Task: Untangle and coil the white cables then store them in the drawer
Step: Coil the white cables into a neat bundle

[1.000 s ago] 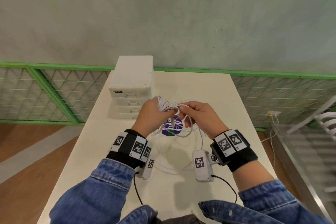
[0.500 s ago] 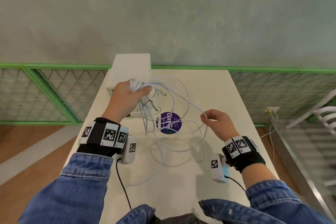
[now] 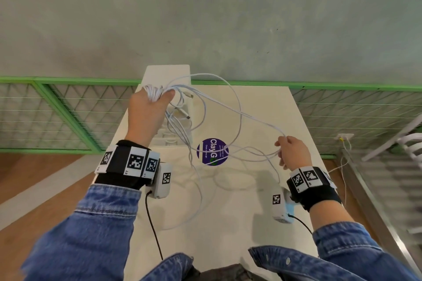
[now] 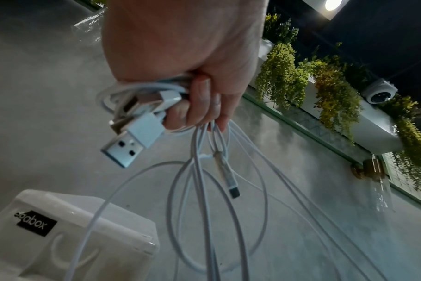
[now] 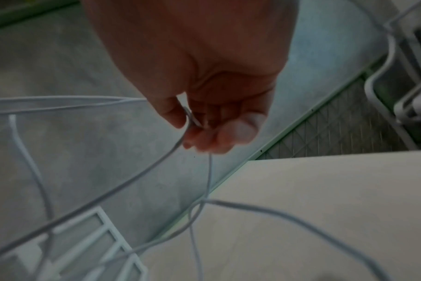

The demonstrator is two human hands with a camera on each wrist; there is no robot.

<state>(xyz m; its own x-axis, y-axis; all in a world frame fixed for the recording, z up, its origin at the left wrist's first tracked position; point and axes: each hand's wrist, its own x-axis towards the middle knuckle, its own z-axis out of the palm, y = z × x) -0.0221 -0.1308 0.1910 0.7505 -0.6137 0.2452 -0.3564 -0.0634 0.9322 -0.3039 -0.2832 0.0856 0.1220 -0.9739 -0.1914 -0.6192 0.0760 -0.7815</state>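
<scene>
My left hand [image 3: 150, 105] is raised over the white drawer unit [image 3: 167, 70] and grips a bunch of tangled white cables [image 3: 155, 92]. The left wrist view shows my left hand [image 4: 192, 98] curled round the white cables [image 4: 204, 180], with USB plugs [image 4: 130, 142] sticking out of the fist and loops hanging down in front of the drawer unit [image 4: 67, 233]. A long strand [image 3: 239, 112] runs from that bunch to my right hand [image 3: 290, 153], which pinches it above the table's right side. In the right wrist view, thumb and fingers of my right hand [image 5: 204, 123] pinch the strand [image 5: 132, 180].
The white table [image 3: 228, 223] carries a round purple sticker [image 3: 212, 151], with slack cable loops lying over it. A green mesh railing [image 3: 57, 107] runs behind the table. A metal ledge and white rack [image 3: 408, 143] stand at the right.
My hands were together over the sticker; the left has risen up and left with the bunch, the right has moved right, drawing a strand out between them.
</scene>
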